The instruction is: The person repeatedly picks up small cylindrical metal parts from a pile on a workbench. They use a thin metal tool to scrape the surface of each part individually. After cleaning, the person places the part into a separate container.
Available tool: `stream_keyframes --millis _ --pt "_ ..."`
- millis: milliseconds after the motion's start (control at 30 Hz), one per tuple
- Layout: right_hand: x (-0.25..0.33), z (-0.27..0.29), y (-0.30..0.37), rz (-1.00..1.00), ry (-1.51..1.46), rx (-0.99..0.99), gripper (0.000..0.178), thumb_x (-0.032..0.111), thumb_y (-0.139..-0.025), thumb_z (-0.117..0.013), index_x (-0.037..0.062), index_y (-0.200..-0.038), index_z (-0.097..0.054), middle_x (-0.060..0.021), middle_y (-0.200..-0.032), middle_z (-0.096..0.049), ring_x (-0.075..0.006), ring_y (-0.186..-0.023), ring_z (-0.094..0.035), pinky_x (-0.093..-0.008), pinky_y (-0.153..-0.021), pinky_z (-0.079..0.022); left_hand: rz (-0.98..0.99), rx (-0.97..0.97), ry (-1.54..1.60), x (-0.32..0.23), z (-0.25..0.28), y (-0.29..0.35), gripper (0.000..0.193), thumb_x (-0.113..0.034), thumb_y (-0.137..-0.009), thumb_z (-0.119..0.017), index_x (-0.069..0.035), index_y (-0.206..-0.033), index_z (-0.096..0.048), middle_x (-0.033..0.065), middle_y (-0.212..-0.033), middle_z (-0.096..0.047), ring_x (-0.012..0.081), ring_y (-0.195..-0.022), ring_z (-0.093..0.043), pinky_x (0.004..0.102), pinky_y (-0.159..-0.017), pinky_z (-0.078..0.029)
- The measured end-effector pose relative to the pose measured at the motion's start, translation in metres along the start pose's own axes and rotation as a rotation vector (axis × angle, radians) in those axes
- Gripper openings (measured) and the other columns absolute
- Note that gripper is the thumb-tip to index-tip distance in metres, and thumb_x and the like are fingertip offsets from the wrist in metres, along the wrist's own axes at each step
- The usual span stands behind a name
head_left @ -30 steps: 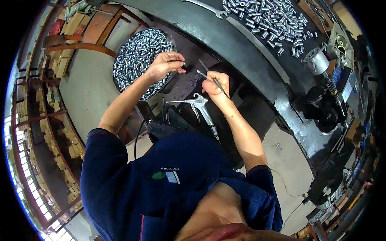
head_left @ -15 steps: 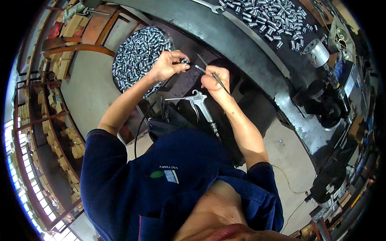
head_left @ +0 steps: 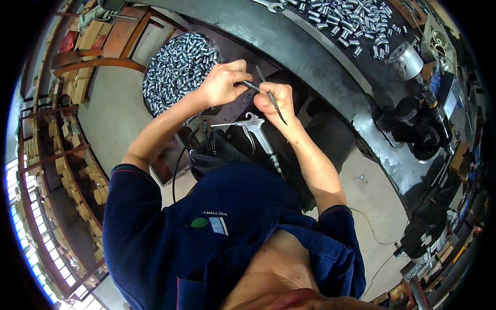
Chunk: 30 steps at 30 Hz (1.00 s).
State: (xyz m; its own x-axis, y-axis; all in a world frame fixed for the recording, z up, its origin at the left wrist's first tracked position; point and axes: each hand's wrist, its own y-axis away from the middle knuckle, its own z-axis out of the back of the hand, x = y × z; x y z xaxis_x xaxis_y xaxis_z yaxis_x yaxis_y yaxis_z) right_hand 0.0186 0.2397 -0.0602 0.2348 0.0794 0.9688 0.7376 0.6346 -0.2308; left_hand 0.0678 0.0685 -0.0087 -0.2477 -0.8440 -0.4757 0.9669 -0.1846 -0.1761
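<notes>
My left hand (head_left: pixel 223 85) is closed, pinching a small shiny metal sleeve (head_left: pixel 248 83) between thumb and fingers. Closed around a thin dark rod (head_left: pixel 279 112), my right hand (head_left: pixel 277 98) also grips a second, short slender tool (head_left: pixel 256 89) whose tip meets the sleeve. Whether that tip sits inside the sleeve I cannot tell. To the left of my left hand stands a round tub (head_left: pixel 146 95) heaped with similar metal sleeves (head_left: pixel 181 72). A silver air blow gun (head_left: pixel 256 126) lies just below my hands, its hose fitting toward me.
A dark metal workbench (head_left: pixel 310 57) curves along the far and right side. On it lie a loose pile of sleeves (head_left: pixel 349 23), a wrench (head_left: pixel 268 5) and a machine (head_left: pixel 421 129) with a silver cylindrical head (head_left: pixel 406 61). A wooden stool (head_left: pixel 98 63) stands at far left.
My two hands have come together. The sleeve in my left hand has moved right onto the short tool's tip, which showed free before. The thin rod has swung more upright.
</notes>
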Motion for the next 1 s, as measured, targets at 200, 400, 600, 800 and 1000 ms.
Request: stream_keyframes --millis 200,400,600,800,1000 --pt "-0.007 -0.009 0.000 -0.243 -0.434 -0.051 0.022 0.003 -0.071 -0.050 0.0025 -0.051 -0.042 0.0015 -0.046 -0.043 -0.0066 -0.043 -0.050 -0.0225 -0.039 -0.037 -0.034 -0.024 -0.011 0.000 -0.004 -0.006 0.021 -0.002 -0.060 -0.066 -0.003 -0.082 -0.066 0.0081 -0.073 -0.052 0.0248 -0.063 -0.056 0.0341 -0.055 -0.045" --pt "-0.012 -0.008 -0.001 -0.148 -0.382 -0.085 0.023 0.008 -0.068 -0.055 0.0023 -0.051 -0.040 -0.0012 -0.045 -0.039 -0.0067 -0.043 -0.045 -0.0251 -0.039 -0.034 0.126 0.219 0.289 0.008 0.013 -0.016 0.020 -0.002 -0.067 -0.070 -0.003 -0.087 -0.066 0.0034 -0.069 -0.050 0.0122 -0.060 -0.055 0.0279 -0.053 -0.043" --pt "-0.005 -0.001 0.000 0.127 0.003 -0.084 0.026 0.013 -0.067 -0.058 0.0016 -0.055 -0.038 -0.0075 -0.050 -0.030 -0.0083 -0.045 -0.032 -0.0323 -0.041 -0.027 0.590 0.255 1.068 0.009 0.003 -0.005 0.025 -0.020 -0.088 -0.057 0.004 -0.092 -0.059 0.0063 -0.068 -0.058 0.0132 -0.056 -0.058 0.0243 -0.053 -0.048" --pt "-0.008 -0.016 0.002 -0.259 -0.668 -0.095 0.023 0.001 -0.070 -0.049 0.0050 -0.050 -0.040 0.0001 -0.050 -0.040 -0.0116 -0.040 -0.043 -0.0249 -0.041 -0.039 0.481 0.165 0.973 0.007 -0.006 -0.001 0.024 -0.016 -0.088 -0.057 0.007 -0.094 -0.058 0.0081 -0.066 -0.058 0.0153 -0.056 -0.058 0.0284 -0.058 -0.052" --pt "-0.001 -0.004 -0.006 -0.544 -1.084 -0.053 0.022 0.002 -0.069 -0.046 0.0114 -0.052 -0.034 0.0017 -0.049 -0.029 -0.0099 -0.040 -0.034 -0.0331 -0.042 -0.039 0.425 0.115 0.973 0.002 0.001 -0.004 0.021 -0.010 -0.085 -0.060 0.007 -0.097 -0.060 0.0102 -0.074 -0.062 0.0142 -0.059 -0.060 0.0258 -0.056 -0.051"
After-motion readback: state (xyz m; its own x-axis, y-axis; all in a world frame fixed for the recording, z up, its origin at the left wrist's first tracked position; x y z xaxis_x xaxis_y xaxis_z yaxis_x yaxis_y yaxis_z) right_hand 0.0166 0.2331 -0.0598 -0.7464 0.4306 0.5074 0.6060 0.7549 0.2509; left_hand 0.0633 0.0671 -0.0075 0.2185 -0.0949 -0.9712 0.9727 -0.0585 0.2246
